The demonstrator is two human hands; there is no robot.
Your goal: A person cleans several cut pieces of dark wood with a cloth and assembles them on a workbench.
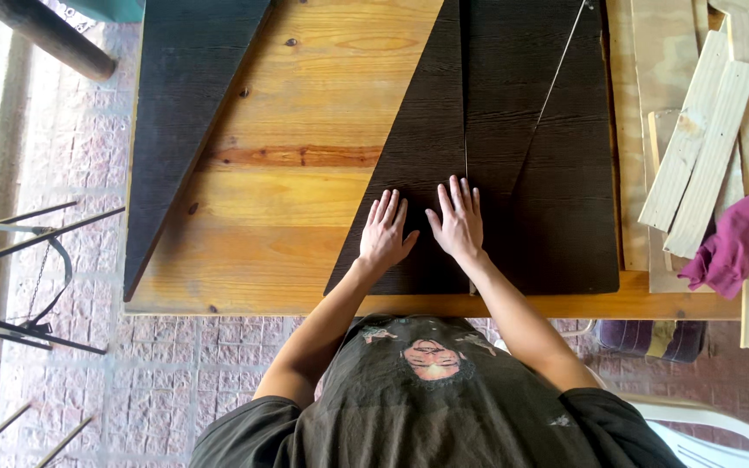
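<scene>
Both my hands lie flat, palms down and fingers spread, on dark stained wood pieces on a pine table top [296, 173]. My left hand [386, 232] rests on a dark triangular board [418, 165]. My right hand [457, 218] presses the seam where that triangle meets a larger dark board [556, 191]. A thin pale line runs diagonally across the larger board. Neither hand holds anything.
Another dark triangular board [175, 113] lies at the table's left. Pale wood slats [704, 147] and a magenta rag [734, 245] are piled at the right. A metal frame [19, 277] stands on the brick paving at left, and a white plastic chair [704, 429] sits behind me.
</scene>
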